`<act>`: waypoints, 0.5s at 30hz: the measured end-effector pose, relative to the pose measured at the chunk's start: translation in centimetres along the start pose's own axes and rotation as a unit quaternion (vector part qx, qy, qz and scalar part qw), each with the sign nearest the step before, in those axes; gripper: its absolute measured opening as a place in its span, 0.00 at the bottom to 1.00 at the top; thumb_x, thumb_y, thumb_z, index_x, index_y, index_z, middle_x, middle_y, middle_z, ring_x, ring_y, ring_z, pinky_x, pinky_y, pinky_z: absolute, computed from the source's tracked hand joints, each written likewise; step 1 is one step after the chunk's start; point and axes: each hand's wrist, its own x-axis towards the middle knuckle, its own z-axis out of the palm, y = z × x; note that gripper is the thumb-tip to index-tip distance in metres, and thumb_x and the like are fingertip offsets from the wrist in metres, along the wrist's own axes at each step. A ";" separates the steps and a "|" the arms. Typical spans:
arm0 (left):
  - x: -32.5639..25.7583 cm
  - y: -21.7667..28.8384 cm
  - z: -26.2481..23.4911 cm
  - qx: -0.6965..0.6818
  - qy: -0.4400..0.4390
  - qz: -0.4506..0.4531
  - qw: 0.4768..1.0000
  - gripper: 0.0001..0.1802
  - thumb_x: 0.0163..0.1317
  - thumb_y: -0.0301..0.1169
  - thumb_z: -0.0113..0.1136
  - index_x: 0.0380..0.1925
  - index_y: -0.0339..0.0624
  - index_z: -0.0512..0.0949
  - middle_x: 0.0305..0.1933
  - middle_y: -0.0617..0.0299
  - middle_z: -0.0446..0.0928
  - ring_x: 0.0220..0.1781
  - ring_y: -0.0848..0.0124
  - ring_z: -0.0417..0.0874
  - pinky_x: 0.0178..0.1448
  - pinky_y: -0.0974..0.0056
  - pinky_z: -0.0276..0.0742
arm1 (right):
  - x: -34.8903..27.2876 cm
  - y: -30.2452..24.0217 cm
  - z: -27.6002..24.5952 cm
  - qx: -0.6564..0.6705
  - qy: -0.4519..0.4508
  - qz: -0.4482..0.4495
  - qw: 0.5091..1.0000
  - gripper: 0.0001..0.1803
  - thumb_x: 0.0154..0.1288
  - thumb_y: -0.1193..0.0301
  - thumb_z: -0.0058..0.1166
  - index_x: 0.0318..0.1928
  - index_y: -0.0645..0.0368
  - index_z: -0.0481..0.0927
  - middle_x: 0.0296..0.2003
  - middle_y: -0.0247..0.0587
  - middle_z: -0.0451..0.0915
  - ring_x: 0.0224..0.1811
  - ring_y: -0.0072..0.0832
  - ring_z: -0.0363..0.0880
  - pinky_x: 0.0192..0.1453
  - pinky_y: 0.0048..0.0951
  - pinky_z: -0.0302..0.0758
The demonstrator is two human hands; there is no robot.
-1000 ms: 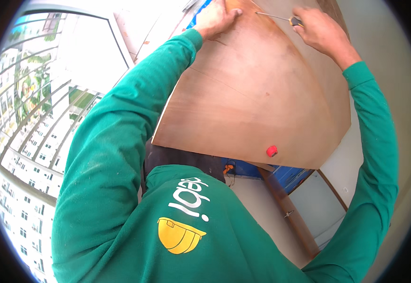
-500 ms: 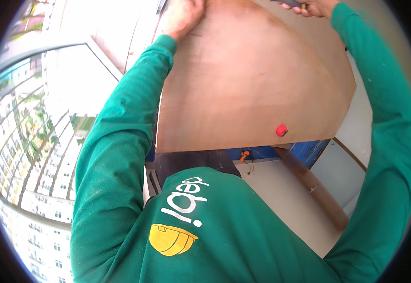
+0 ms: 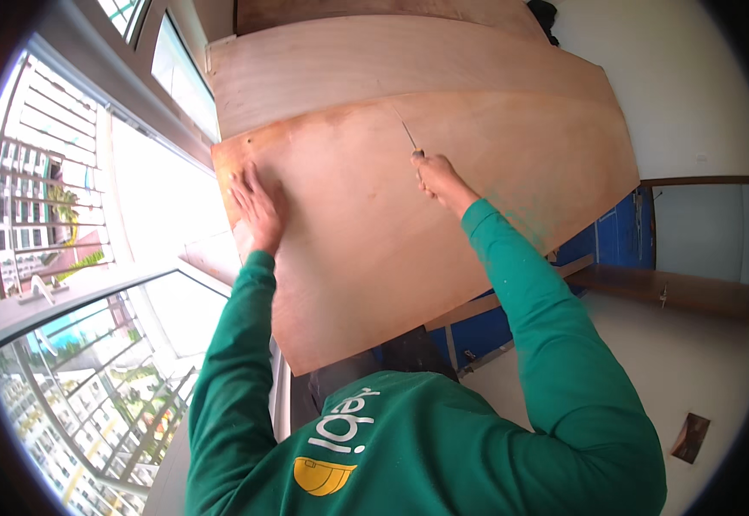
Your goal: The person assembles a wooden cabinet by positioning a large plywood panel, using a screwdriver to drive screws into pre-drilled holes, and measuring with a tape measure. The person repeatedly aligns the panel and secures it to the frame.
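Note:
A large light-brown plywood sheet (image 3: 349, 258) spreads in front of me. My left hand (image 3: 258, 206) lies on it near its left edge, palm down with the fingers stretched out. Over the middle of the sheet, my right hand (image 3: 440, 179) is closed around the handle of a hand tool with a long thin shaft or blade (image 3: 409, 136). The tool's thin part points away and slightly left; I cannot tell exactly what kind it is, or whether it touches the wood.
Behind lies another plywood sheet (image 3: 323, 73). Along the left run a window frame (image 3: 125, 142) and an outside railing (image 3: 48, 185). Blue panels (image 3: 624, 228) and a brown plank (image 3: 650, 284) are low at the right. A small brown piece (image 3: 691, 437) rests on the floor.
My right hand has come from the upper right to over the middle of the sheet, still holding the tool. My view has shifted, and the red tape measure on the sheet no longer shows.

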 end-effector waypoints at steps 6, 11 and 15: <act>-15.3 15.5 4.4 0.092 -0.172 0.124 0.973 0.43 0.82 0.60 0.45 0.86 0.46 0.59 0.91 0.46 0.54 0.93 0.44 0.45 0.91 0.32 0.34 | -3.3 13.3 -3.1 0.181 -0.082 0.028 0.980 0.12 0.78 0.64 0.56 0.37 0.57 0.76 0.27 0.35 0.77 0.25 0.22 0.78 0.21 0.28 0.67; -16.2 16.7 4.6 0.124 -0.194 0.112 0.967 0.45 0.82 0.63 0.42 0.86 0.45 0.59 0.90 0.48 0.55 0.94 0.47 0.45 0.91 0.34 0.34 | -17.2 22.8 -8.2 0.235 -0.162 0.025 0.958 0.13 0.77 0.63 0.62 0.50 0.60 0.78 0.35 0.31 0.78 0.32 0.19 0.79 0.31 0.27 0.73; -16.3 17.2 4.6 0.146 -0.190 0.114 0.964 0.47 0.81 0.66 0.38 0.87 0.46 0.57 0.91 0.49 0.54 0.94 0.47 0.44 0.91 0.34 0.34 | -28.4 33.8 -14.8 0.196 -0.144 0.089 0.966 0.16 0.77 0.61 0.63 0.54 0.58 0.79 0.37 0.28 0.79 0.34 0.19 0.80 0.35 0.27 0.76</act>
